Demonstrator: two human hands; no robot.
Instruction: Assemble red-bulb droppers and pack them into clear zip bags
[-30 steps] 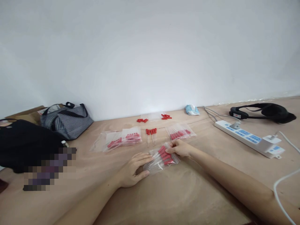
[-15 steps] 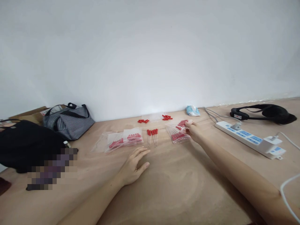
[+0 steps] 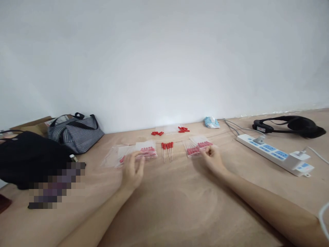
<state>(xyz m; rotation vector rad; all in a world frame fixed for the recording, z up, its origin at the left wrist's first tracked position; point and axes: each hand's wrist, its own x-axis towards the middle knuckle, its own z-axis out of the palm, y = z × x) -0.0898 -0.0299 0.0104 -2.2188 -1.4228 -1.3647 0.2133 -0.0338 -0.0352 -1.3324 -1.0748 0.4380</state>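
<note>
Since a moment ago the left hand point(image 3: 132, 169) is sliding up, fingers spread, onto the left bags point(image 3: 136, 152), while the right hand point(image 3: 212, 157) is resting loosely curled by the right bags point(image 3: 197, 145), risking scattering the loose droppers point(image 3: 167, 149) between them.

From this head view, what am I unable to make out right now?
- Pixelated patch, head view: blurred out, contents unreadable.
- Left hand over the left bags: fingers cover the bag edge; grip unclear.
- Right hand at the right bags: knuckles hide any pinch.
- Loose red-capped pieces by the wall: too small to identify.
- White cable: cut off by the right edge.
</note>
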